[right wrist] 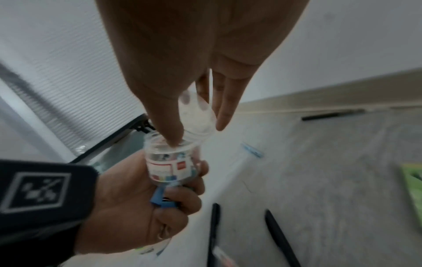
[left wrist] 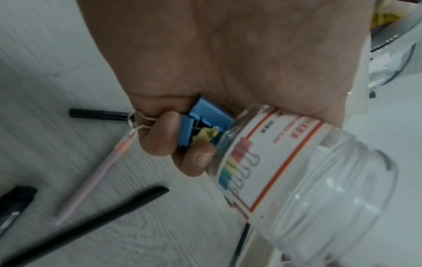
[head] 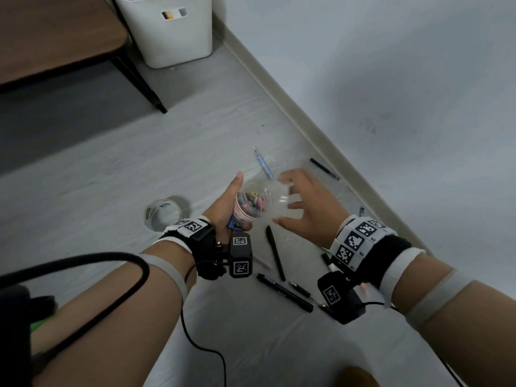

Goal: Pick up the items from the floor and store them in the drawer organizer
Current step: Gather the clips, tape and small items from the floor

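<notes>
My left hand (head: 231, 202) grips a clear plastic jar (head: 252, 203) with a red-bordered label, tilted, open-mouthed and holding coloured binder clips. Its lower fingers also clamp blue binder clips (left wrist: 205, 117) under the jar's base (right wrist: 171, 162). My right hand (head: 296, 203) is just right of the jar's mouth, and its spread fingertips pinch the clear round lid (head: 282, 201). In the right wrist view the lid (right wrist: 197, 115) sits at the jar's rim, tilted and not seated on it.
On the grey floor lie a clear tape roll (head: 162, 215), black pens (head: 276, 255), a black marker (head: 284, 291), a blue pen (head: 264, 164), a pink pen (left wrist: 95, 171) and a dark pen (head: 325, 169) by the baseboard. A white bin (head: 170, 32) stands beside a brown table (head: 55, 37).
</notes>
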The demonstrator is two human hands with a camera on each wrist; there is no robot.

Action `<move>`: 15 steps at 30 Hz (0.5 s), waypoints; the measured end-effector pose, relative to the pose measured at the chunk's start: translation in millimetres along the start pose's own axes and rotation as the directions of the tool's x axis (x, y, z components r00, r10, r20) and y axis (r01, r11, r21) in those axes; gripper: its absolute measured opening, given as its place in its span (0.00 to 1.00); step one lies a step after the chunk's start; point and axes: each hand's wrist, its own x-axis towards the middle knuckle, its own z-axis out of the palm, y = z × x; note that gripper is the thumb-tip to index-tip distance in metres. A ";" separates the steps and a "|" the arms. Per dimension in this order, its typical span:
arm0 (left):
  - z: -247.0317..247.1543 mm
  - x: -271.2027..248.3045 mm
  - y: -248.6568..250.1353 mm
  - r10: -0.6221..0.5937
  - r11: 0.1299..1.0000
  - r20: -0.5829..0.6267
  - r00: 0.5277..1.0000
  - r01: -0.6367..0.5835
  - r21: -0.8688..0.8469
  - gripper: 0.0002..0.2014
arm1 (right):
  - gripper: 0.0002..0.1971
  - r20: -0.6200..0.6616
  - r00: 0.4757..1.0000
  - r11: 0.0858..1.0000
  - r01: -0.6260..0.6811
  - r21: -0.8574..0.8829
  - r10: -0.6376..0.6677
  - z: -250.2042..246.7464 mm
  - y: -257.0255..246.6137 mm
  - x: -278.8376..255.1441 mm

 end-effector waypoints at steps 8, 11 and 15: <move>-11.3 -6.8 -9.3 -0.081 0.994 0.074 0.994 0.075 0.082 0.55 | 0.42 0.258 0.848 0.878 -0.399 -0.264 0.463 59.1 58.2 -42.7; -9.6 -9.5 -9.3 -0.090 0.993 0.106 0.990 0.082 0.084 0.56 | 0.45 0.300 0.822 0.819 -0.306 -0.485 0.484 65.0 63.0 -45.6; -7.6 -11.4 -8.6 -0.085 0.995 0.127 0.988 0.078 0.058 0.56 | 0.49 0.221 0.834 0.817 -0.380 -0.434 0.506 70.1 67.7 -37.1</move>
